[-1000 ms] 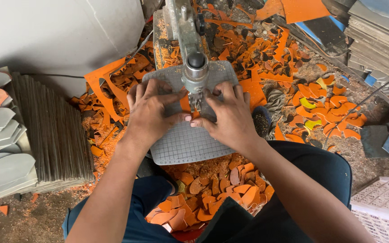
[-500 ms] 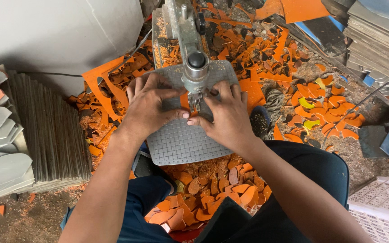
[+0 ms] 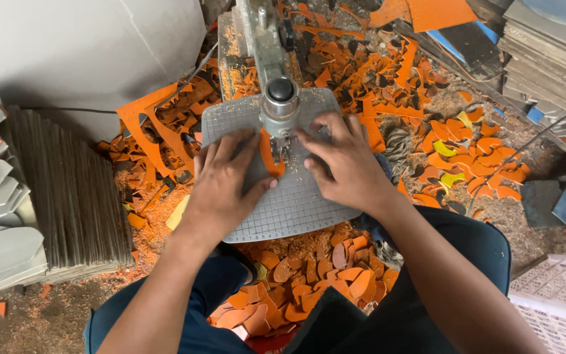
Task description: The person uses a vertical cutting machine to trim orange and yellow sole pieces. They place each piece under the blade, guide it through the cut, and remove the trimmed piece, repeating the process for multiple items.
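Observation:
A small saw machine (image 3: 276, 98) stands over a grey gridded work plate (image 3: 289, 203). My left hand (image 3: 224, 180) and my right hand (image 3: 339, 164) lie flat on the plate, either side of the blade. Between their fingertips they press a thin orange piece (image 3: 270, 157) right under the machine head. Both hands touch this piece; part of it is hidden under my fingers.
Orange offcuts (image 3: 466, 151) litter the floor around the machine. A container of cut orange pieces (image 3: 309, 288) sits between my knees. Stacked grey sheets (image 3: 67, 190) stand at the left, grey boards (image 3: 545, 46) at the upper right, a white crate (image 3: 558, 295) at the lower right.
Both hands have shifted slightly on the plate, turning the orange piece under the blade. The view has drifted a little.

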Demonstrator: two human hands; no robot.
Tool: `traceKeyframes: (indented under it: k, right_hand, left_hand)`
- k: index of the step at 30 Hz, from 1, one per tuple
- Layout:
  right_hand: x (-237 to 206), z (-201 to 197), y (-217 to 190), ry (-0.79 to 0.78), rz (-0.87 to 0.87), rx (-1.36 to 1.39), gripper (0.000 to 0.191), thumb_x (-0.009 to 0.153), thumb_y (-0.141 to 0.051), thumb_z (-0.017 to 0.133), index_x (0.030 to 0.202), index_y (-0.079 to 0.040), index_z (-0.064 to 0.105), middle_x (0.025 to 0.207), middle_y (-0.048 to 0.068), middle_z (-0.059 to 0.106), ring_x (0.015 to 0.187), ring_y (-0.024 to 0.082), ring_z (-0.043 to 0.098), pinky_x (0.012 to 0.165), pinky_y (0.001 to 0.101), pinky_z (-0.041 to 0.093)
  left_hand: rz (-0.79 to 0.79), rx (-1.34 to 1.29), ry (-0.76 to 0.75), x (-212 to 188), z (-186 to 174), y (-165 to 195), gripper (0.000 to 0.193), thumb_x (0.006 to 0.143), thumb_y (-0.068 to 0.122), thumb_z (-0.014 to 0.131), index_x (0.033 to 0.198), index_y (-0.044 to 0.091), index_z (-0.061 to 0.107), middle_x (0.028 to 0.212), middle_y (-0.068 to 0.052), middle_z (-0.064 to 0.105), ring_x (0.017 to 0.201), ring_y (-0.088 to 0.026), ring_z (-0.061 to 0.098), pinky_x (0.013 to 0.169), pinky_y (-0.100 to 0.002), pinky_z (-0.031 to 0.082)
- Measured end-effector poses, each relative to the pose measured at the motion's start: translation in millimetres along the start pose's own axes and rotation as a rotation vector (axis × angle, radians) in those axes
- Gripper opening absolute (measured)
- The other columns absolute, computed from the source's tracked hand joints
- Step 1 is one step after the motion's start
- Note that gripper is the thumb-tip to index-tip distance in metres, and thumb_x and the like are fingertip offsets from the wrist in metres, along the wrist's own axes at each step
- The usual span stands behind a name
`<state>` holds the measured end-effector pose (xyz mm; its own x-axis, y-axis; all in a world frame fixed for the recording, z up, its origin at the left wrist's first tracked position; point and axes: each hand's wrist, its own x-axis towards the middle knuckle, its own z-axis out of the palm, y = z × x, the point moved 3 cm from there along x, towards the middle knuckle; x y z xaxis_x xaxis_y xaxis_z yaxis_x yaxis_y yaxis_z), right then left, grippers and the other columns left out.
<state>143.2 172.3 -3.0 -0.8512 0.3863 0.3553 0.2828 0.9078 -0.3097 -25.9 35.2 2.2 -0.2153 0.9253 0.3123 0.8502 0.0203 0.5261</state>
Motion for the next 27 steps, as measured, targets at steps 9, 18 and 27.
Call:
traceKeyframes:
  k: [9,18,27]
  right_hand:
    - [5,4,-2,0.013,-0.005,-0.073,0.046,0.074,0.000,0.066,0.118,-0.010,0.077,0.125,0.013,0.052,0.114,0.036,0.046,0.101,0.0468,0.043]
    - [5,10,0,-0.006,0.011,-0.088,0.044,0.077,-0.001,0.065,0.119,-0.006,0.076,0.125,0.013,0.051,0.117,0.035,0.043,0.099,0.0450,0.046]
    - [4,10,-1,0.015,-0.002,-0.115,0.044,0.077,-0.001,0.066,0.118,-0.006,0.077,0.125,0.013,0.051,0.117,0.034,0.043,0.101,0.0451,0.046]
  left_hand:
    - [-0.056,0.100,0.060,1,5,8,0.059,0.076,0.035,0.085,0.122,0.003,0.070,0.137,-0.010,0.057,0.126,-0.035,0.051,0.112,-0.055,0.031]
    - [-0.122,0.078,0.005,7,6,2,0.056,0.073,0.041,0.085,0.117,0.008,0.076,0.136,-0.006,0.057,0.130,-0.031,0.048,0.117,-0.058,0.025]
    - [-0.105,0.090,0.010,10,3,0,0.058,0.074,0.042,0.086,0.123,0.012,0.075,0.137,-0.004,0.056,0.132,-0.031,0.046,0.118,-0.060,0.021]
